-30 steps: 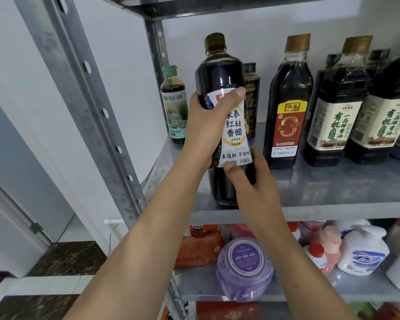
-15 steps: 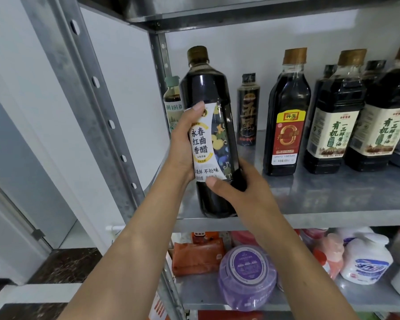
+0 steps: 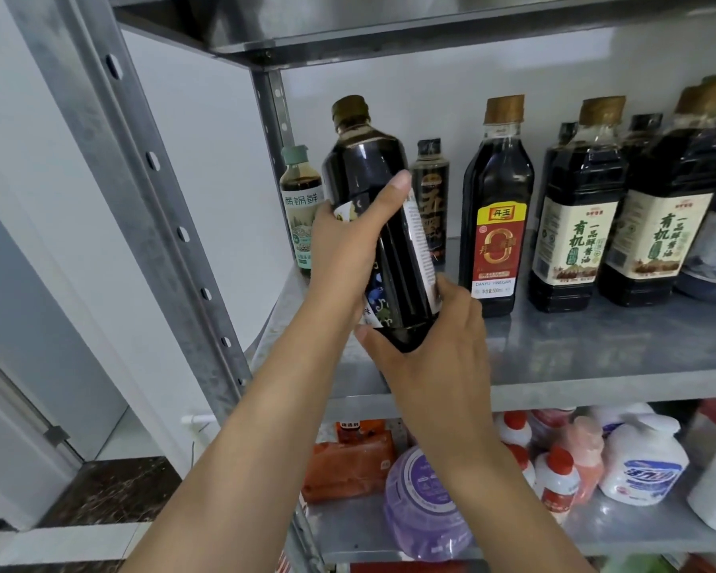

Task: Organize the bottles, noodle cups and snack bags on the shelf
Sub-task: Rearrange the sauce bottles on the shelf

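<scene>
Hands [image 3: 348, 250] [image 3: 435, 357] gripping tilted dark bottle [image 3: 379, 217], metal shelf [image 3: 575, 357]

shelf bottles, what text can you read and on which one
"丹玉": red-and-yellow label bottle
"DANYU VINEGAR": same bottle, lower on its label
"有机 一品鲜酱油": both cream-label bottles
"锅鲜", with the first character unclear: green-capped bottle
held bottle: label turned aside, print too small to read
white pump bottle: blue logo blurred
</scene>
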Tool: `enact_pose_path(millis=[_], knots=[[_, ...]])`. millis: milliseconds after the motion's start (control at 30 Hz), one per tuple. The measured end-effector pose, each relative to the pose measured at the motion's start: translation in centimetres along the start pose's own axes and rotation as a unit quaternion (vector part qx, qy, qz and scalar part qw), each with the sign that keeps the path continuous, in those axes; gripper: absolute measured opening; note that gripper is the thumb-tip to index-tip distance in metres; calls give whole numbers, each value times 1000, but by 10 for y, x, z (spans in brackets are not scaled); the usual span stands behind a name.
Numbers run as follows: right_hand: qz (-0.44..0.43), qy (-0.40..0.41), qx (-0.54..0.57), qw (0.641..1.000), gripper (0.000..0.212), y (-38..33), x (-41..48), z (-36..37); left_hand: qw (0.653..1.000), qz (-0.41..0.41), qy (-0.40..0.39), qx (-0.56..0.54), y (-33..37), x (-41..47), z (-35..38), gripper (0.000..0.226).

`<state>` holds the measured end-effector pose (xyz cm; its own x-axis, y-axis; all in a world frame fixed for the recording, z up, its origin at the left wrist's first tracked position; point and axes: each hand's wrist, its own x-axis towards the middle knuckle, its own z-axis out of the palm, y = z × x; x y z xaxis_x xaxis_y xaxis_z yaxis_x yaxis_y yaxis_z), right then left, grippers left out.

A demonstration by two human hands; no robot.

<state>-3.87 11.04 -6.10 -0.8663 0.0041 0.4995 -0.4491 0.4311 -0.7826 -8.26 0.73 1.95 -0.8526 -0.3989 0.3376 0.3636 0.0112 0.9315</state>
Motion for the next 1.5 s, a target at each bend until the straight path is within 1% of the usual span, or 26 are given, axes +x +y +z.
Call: enact_pose_path(millis=[33, 100, 167, 233, 267, 300, 367, 400, 500, 567, 600, 700, 733, 800, 833, 867, 900, 933, 967, 1033, 1067, 1133, 1200, 1267, 1400, 1500], knots=[[1, -11, 28, 1000, 84, 2, 0, -2, 1000, 1, 8, -5, -1, 0, 0, 53], [35, -51, 127, 990, 76, 6, 4, -8, 1000, -4, 10, -22, -5, 1, -1, 57], [80, -119, 218, 965, 64, 7, 10, -16, 999, -5, -5, -49, -8, 3, -6, 64], [88, -171, 246, 950, 61, 9, 15, -18, 997, -1, -33, -75, -9, 4, -10, 72], [84, -186, 250, 946, 64, 9, 17, -17, 995, 1, -48, -87, -9, 4, -11, 74], [79, -193, 249, 946, 67, 9, 18, -15, 993, 3, -62, -100, -9, 4, -12, 70], [62, -183, 240, 951, 69, 8, 19, -12, 988, -5, -84, -130, -9, 4, -14, 55], [53, -173, 231, 956, 69, 7, 19, -11, 984, -14, -98, -149, -9, 3, -14, 51], [40, -130, 201, 970, 69, 6, 20, -7, 976, -33, -120, -177, -9, 2, -14, 55], [35, -110, 178, 977, 73, 5, 20, -5, 983, -15, -111, -144, -7, 3, -12, 52], [33, -106, 166, 980, 75, 6, 21, -5, 987, -3, -106, -121, -6, 4, -11, 55], [15, -115, 153, 981, 78, 8, 21, -4, 996, 24, -73, -53, -6, 7, -8, 82], [16, -123, 159, 979, 75, 9, 21, -5, 997, 32, -59, -35, -8, 8, -8, 85], [38, -135, 195, 971, 67, 11, 22, -7, 997, 42, -51, -29, -12, 10, -9, 86], [54, -144, 221, 963, 66, 12, 24, -8, 997, 42, -58, -36, -12, 10, -10, 85], [68, -151, 241, 956, 70, 13, 26, -10, 996, 38, -65, -44, -12, 10, -10, 83], [77, -154, 254, 952, 79, 14, 28, -10, 996, 35, -72, -49, -12, 10, -10, 80], [84, -157, 261, 949, 83, 14, 30, -11, 995, 35, -74, -52, -12, 10, -10, 74], [82, -161, 268, 946, 78, 14, 31, -12, 995, 35, -75, -52, -11, 10, -9, 67], [77, -161, 287, 941, 59, 13, 31, -12, 995, 30, -75, -54, -11, 9, -8, 55], [76, -155, 297, 939, 57, 14, 30, -11, 995, 27, -75, -56, -11, 9, -8, 50], [70, -144, 309, 937, 62, 16, 30, -7, 995, 19, -78, -61, -11, 10, -11, 40], [64, -142, 309, 938, 60, 16, 31, -3, 994, 16, -78, -70, -13, 11, -15, 30], [59, -143, 301, 941, 55, 14, 32, 1, 994, 13, -74, -81, -14, 12, -19, 31], [55, -138, 300, 942, 49, 14, 33, 4, 993, 12, -66, -100, -13, 11, -20, 47], [56, -139, 306, 940, 54, 15, 32, 3, 993, 15, -68, -99, -12, 10, -17, 46]])
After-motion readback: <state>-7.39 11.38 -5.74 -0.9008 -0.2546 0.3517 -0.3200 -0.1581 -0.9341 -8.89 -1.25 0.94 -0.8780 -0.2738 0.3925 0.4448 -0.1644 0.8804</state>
